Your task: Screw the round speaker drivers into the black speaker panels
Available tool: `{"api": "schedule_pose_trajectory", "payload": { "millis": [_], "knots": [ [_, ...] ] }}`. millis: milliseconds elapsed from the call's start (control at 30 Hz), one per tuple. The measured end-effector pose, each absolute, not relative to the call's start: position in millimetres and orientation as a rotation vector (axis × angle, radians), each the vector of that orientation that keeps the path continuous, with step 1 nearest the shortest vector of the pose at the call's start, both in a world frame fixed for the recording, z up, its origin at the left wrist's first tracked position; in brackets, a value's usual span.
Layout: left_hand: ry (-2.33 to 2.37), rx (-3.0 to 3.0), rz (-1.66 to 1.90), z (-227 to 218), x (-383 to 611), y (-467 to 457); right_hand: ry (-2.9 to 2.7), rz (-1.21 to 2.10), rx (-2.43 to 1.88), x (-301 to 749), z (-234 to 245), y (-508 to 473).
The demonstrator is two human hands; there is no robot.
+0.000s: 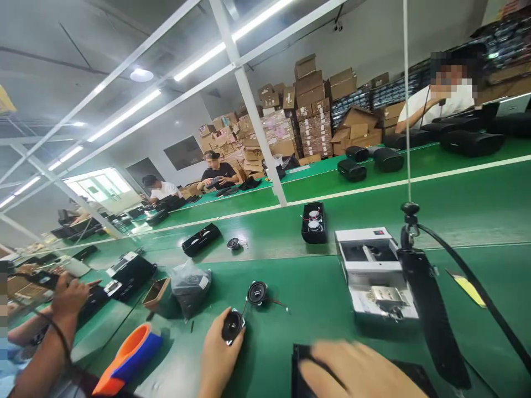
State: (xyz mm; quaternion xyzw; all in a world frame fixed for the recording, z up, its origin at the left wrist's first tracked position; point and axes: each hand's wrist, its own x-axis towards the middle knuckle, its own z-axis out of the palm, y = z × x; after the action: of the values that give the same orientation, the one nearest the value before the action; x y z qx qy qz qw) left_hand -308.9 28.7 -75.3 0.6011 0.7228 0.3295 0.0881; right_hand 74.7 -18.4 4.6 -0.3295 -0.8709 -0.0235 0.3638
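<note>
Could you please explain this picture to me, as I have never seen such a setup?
There is no robot here: a camera worn on a person's head looks forward and down at their two bare hands. The left hand holds a small round speaker. The right hand, blurred, is over a black box; contact is hard to tell. On the green bench lie another speaker, a filled plastic bag and a blue-and-orange object, beside a white machine. A black tool hangs at the right. Other people are beyond.
</note>
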Motion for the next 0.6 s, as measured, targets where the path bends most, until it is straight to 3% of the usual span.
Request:
{"api": "schedule_pose_trajectory", "payload": {
  "millis": [133,300,433,600],
  "knots": [
    [2.195,1.733,1.088,-86.8,-317.1,23.5,-2.559,0.088,-1.021,-36.7,61.1,55.9],
    [2.270,1.610,1.139,-91.8,-330.0,22.9,-2.733,0.420,-1.306,-110.6,58.8,118.7],
    [2.264,1.582,1.100,-86.2,-337.3,25.9,-2.612,0.755,-1.386,-112.5,51.2,132.4],
    [2.063,1.699,0.867,-42.7,-358.1,19.3,-2.098,1.157,-1.273,-51.6,77.2,134.4]
  ]
}}
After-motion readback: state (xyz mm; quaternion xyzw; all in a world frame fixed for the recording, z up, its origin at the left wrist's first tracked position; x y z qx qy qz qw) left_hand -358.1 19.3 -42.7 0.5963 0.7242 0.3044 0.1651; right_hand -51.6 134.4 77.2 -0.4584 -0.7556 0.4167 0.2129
